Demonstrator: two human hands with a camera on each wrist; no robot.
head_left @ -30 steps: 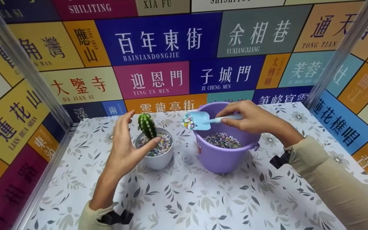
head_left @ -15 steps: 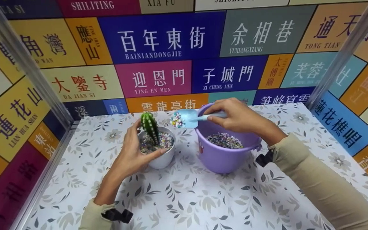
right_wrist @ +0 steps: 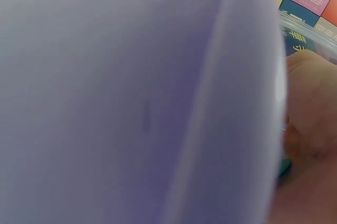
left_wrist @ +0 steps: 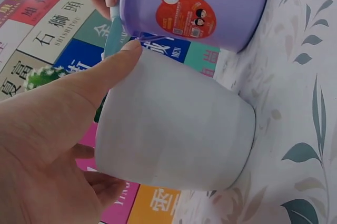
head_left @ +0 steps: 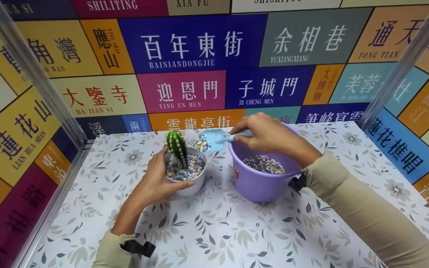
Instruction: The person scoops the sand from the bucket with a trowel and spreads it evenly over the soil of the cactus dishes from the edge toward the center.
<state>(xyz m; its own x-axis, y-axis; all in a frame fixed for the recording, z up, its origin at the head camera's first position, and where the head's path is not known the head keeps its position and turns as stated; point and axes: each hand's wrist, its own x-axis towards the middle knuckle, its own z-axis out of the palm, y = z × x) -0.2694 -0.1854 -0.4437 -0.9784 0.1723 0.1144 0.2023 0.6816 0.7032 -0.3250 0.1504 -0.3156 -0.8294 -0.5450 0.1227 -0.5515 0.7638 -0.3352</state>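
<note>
My left hand grips a white flowerpot, thumb along the near rim and fingers round its left side. A green cactus stands in the pot among multicoloured pebbles. My right hand holds a light blue toy shovel by its handle. The scoop, with colourful pebbles on it, is over the pot's far right rim. Under my right hand stands a purple bucket with more pebbles inside. Its wall fills most of the right wrist view and partly hides the hand there.
A white tablecloth with a leaf pattern covers the table. Behind it rises a wall of coloured signs, with clear corner posts at left and right. A few tiny beads lie on the cloth.
My right hand has moved left with the loaded shovel, from above the bucket to the pot's rim. My left hand has closed in from beside the cactus onto the pot.
</note>
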